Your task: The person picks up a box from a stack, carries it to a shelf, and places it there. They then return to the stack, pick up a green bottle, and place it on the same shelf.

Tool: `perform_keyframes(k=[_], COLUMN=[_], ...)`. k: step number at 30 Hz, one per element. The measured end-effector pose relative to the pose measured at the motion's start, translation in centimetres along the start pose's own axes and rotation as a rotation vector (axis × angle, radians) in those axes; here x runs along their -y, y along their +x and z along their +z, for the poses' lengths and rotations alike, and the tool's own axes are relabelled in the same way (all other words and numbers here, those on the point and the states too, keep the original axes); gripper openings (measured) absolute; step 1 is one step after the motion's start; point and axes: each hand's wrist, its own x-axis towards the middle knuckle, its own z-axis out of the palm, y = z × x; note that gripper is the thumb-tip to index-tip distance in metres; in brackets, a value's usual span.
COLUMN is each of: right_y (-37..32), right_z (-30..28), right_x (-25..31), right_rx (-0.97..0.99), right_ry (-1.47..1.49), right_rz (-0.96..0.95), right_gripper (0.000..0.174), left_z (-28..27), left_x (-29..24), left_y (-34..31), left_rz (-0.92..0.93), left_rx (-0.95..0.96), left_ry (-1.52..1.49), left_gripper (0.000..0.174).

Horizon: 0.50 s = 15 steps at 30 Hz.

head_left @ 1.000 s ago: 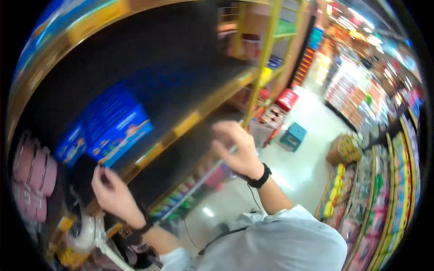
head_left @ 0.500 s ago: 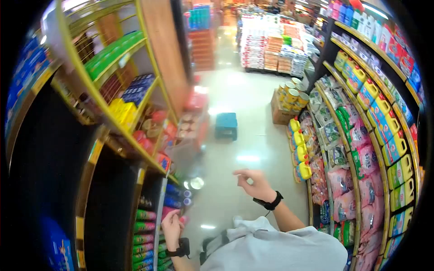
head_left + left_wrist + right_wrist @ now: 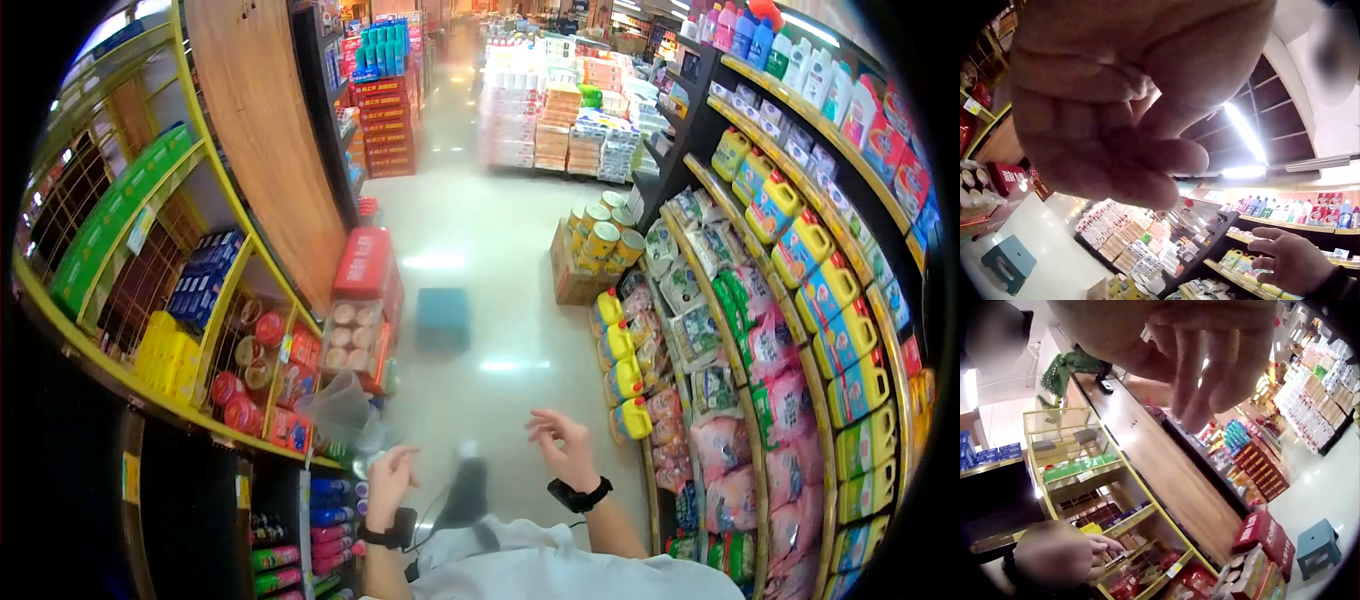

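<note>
My left hand [image 3: 391, 486] hangs in the air in front of the body, near the end of the left-hand shelves, holding nothing. Its fingers curl loosely in the left wrist view, with bare palm showing. Over the aisle floor my right hand [image 3: 566, 448] is held up, also without anything in it; the right wrist view shows its fingers [image 3: 1194, 381] relaxed. Each wrist wears a black band. Closest to the left hand are a translucent plastic container [image 3: 340, 403] and blue and pink bottles [image 3: 330, 515] on a low shelf.
Yellow-capped jugs [image 3: 622, 370] and bagged goods [image 3: 725, 400] line the right side. Ahead on the floor stand a blue-green stool [image 3: 443, 318], a red box [image 3: 365, 262] and a carton of yellow cans [image 3: 588, 262]. A yellow rack [image 3: 215, 345] borders the left; stacked packs [image 3: 570, 105] stand farther back.
The view has swung right from the dark shelf with blue boxes to the aisle, then moved forward along it. Both hands have come away from the shelf, staying without anything held.
</note>
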Motion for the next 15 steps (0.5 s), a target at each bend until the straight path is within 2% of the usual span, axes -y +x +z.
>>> perform_keyframes(k=[2, 5, 7, 8, 10, 11, 14, 15], right_y=[4.2, 10.5, 15.7, 17.6, 22.2, 24.7, 30.6, 32.0], right_z=[0.3, -0.2, -0.5, -0.6, -1.2, -1.6, -1.8, -2.0], right_x=[-1.1, -2.5, -2.8, -3.1, -2.7, -2.4, -2.5, -2.9], right_rx=[-0.079, -0.025, -0.064, -0.078, -0.039, -0.021, -0.152, -0.126], right_ry=[-0.100, 0.087, -0.072, -0.150, -0.114, -0.096, -0.285, -0.201], right_rz=[-0.082, 0.035, -0.068, -0.107, -0.048, -0.023, -0.253, -0.159], right_gripper=[0.032, 0.032, 0.031, 0.030, 0.030, 0.029, 0.033, 0.036], left_z=[0.3, 1.3, 2.0, 2.1, 2.3, 2.6, 3.9, 4.2], left_x=[-1.7, -1.9, -4.4, -5.4, -7.2, -7.8, -11.6, -12.2], left_y=[4.4, 12.7, 17.2, 19.2, 23.8, 25.8, 30.6, 32.3], left_rz=[0.007, 0.009, 0.057, 0.054, 0.059, -0.011, 0.059, 0.092], left_rx=[-0.006, -0.046, -0.069, -0.038, 0.018, 0.054, -0.004, 0.000], left_ry=[-0.010, -0.134, -0.159, -0.163, -0.173, -0.246, -0.194, -0.195], left_gripper=[0.024, 0.023, 0.022, 0.022, 0.022, 0.022, 0.023, 0.023])
